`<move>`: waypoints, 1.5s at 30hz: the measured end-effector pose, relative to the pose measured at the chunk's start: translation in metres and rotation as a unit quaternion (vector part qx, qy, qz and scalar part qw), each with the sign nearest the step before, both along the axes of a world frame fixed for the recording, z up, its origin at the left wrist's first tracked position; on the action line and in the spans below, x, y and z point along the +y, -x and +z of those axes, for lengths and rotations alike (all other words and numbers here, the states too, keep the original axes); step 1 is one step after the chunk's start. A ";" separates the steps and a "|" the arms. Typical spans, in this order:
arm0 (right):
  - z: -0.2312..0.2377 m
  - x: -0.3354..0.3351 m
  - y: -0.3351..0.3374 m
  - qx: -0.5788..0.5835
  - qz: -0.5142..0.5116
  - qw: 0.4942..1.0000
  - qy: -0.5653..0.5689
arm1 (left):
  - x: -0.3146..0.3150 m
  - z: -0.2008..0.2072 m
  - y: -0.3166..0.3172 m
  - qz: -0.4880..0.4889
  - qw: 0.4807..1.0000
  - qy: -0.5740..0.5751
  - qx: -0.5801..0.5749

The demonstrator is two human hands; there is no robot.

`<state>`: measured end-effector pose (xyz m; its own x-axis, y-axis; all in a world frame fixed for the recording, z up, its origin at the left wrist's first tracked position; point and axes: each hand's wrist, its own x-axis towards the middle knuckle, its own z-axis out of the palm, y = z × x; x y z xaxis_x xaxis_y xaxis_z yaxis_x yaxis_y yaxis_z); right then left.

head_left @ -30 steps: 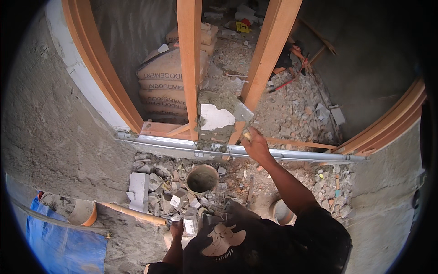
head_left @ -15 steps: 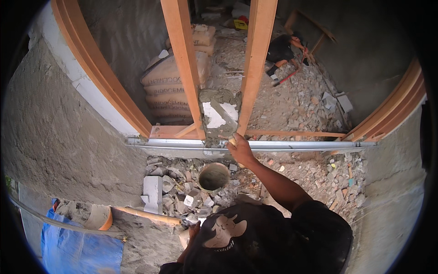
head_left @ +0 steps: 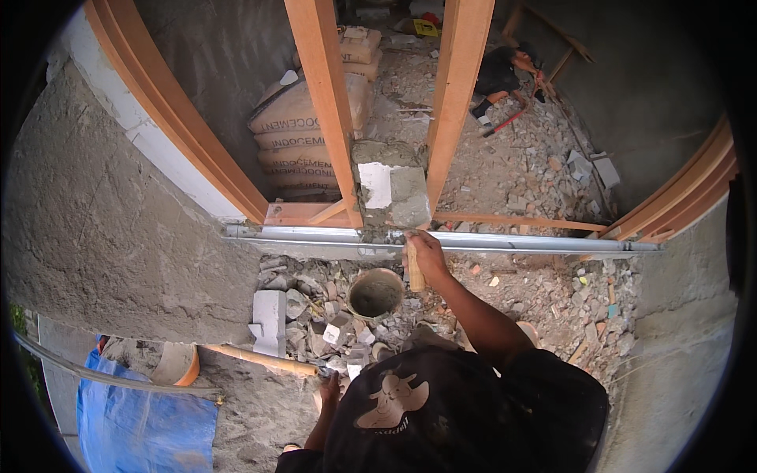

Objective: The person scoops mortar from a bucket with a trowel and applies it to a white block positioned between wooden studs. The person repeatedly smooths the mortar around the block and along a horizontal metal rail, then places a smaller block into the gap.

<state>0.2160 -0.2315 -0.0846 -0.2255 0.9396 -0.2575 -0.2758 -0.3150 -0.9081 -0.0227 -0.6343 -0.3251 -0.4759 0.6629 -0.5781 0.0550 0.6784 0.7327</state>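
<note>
My right hand (head_left: 426, 258) is closed around the wooden handle of a trowel (head_left: 415, 272). The trowel's grey, mortar-coated blade lies over the right part of a pale block (head_left: 374, 184) between two upright timber posts. Wet mortar (head_left: 386, 151) coats the block's far edge, and more is smeared at its near side. Below stands a round bucket (head_left: 375, 294) holding grey mortar. My left hand (head_left: 330, 389) is low in the view, near the end of a bamboo pole (head_left: 260, 360). Its fingers are too small and partly covered to read.
A metal bar (head_left: 505, 241) crosses in front of the posts. Broken bricks and rubble (head_left: 544, 315) cover the ground. Cement sacks (head_left: 296, 150) are stacked behind the left post (head_left: 322, 94). Another person (head_left: 501, 75) crouches beyond the right post. A blue tarp (head_left: 146, 410) lies lower left.
The trowel blade has turned from a narrow slanted look to a broad flat one over the block's right side. My right hand has shifted slightly right, showing more of the handle.
</note>
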 end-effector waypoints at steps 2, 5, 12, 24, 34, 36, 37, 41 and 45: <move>0.017 -0.005 0.013 0.010 0.009 0.999 -0.036 | -0.022 -0.032 0.007 -0.100 0.992 -0.048 0.064; 0.043 0.016 0.033 -0.034 0.014 0.999 -0.014 | -0.029 -0.050 0.008 -0.159 0.972 -0.160 0.069; -0.014 0.015 0.029 0.028 -0.042 0.997 0.055 | 0.004 -0.052 0.010 -0.067 0.995 -0.044 0.051; -0.202 -0.061 -0.047 -0.603 0.345 0.708 -0.129 | 0.009 -0.023 -0.135 -0.001 0.996 0.064 0.058; -0.473 0.064 0.047 -0.699 0.499 0.457 -0.232 | -0.021 -0.057 -0.260 0.067 0.986 0.136 0.067; -0.517 0.074 0.073 -0.716 0.476 0.427 -0.280 | -0.026 -0.069 -0.267 0.070 0.985 0.144 0.069; -0.526 0.073 0.091 -0.720 0.488 0.408 -0.277 | -0.021 -0.066 -0.269 0.089 0.981 0.157 0.069; -0.596 0.047 0.100 -0.674 0.524 0.422 -0.304 | -0.026 -0.070 -0.275 0.099 0.979 0.159 0.086; -0.606 0.025 0.108 -0.622 0.611 0.461 -0.165 | -0.028 -0.068 -0.282 0.105 0.976 0.180 0.068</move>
<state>0.1076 -0.2069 -0.6902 -0.5089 0.3414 -0.7902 0.7239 0.6664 -0.1783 0.2588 -0.6624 -0.3935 -0.6676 0.3088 -0.6774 -0.0326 0.8970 0.4409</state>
